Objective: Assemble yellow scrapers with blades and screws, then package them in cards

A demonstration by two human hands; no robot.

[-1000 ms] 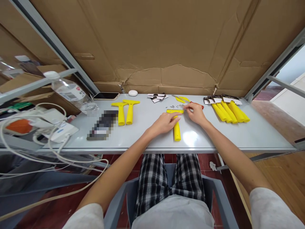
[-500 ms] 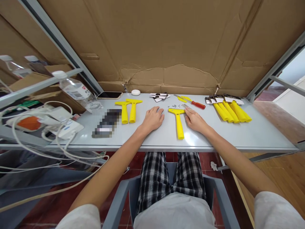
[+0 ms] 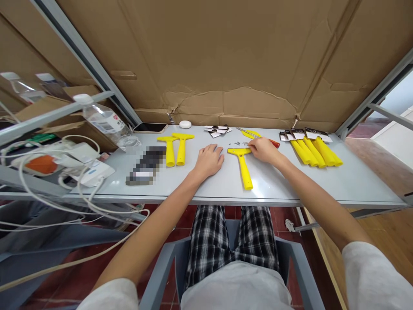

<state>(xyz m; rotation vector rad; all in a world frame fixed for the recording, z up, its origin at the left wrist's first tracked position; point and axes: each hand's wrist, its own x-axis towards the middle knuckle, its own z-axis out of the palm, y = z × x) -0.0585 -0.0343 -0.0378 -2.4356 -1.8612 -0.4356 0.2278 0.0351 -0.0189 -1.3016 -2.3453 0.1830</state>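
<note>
My left hand (image 3: 209, 160) rests palm down on the tabletop, fingers spread and holding nothing. To its right lies a yellow T-shaped scraper handle (image 3: 244, 171), its wide head pointing away from me. My right hand (image 3: 263, 150) is at the right end of that head, fingertips pinched together; whatever is between them is too small or hidden to tell. Small dark screws (image 3: 237, 144) are scattered just beyond the head. Behind my right hand lies a screwdriver with a red handle (image 3: 275, 143), partly covered by the hand, beside a flat yellow piece (image 3: 251, 134).
Two more yellow handles (image 3: 181, 153) lie at left, near a blurred dark object (image 3: 146, 165) and a phone (image 3: 150, 128). Black-and-white packets (image 3: 217, 130) and a white case (image 3: 185, 124) sit at the back. Several yellow scrapers with black heads (image 3: 318, 153) lie right; cables (image 3: 87, 196) hang left.
My right hand has shifted slightly away from me and now covers part of the screwdriver. The near end of the scraper handle has swung a little right. My left hand stays put.
</note>
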